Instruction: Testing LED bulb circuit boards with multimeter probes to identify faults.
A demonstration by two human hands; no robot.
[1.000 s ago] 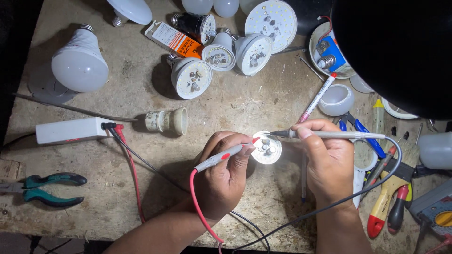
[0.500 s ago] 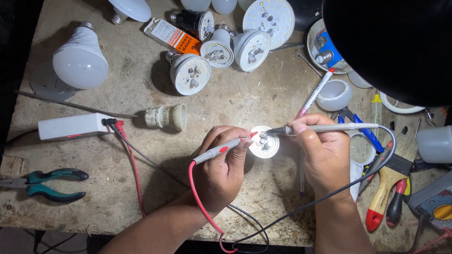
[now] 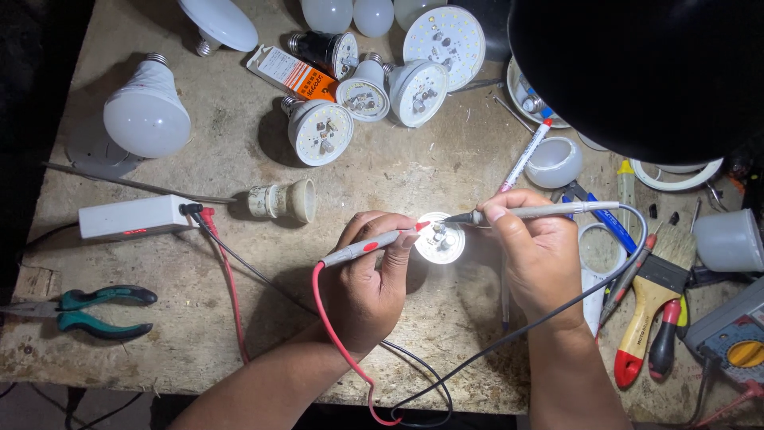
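A small round LED bulb board (image 3: 439, 239) sits lit at the middle of the worn workbench (image 3: 239, 318). My left hand (image 3: 368, 279) grips a grey test probe with a red tip and red lead (image 3: 362, 248), its point touching the board's left side. My right hand (image 3: 535, 255) holds a grey probe with a black lead (image 3: 541, 212), its tip touching the board from the upper right. Both hands rest on the bench close to the glowing board.
Several opened bulbs (image 3: 321, 131) and white bulbs (image 3: 146, 115) lie at the back. A white box tester (image 3: 131, 217) with leads and a lamp socket (image 3: 280, 199) sit at left, green pliers (image 3: 95, 310) at lower left. A brush (image 3: 649, 306), screwdrivers and a multimeter (image 3: 736, 338) lie at right.
The view has shifted slightly. Both probes stay on the glowing board, and my hands have barely moved.
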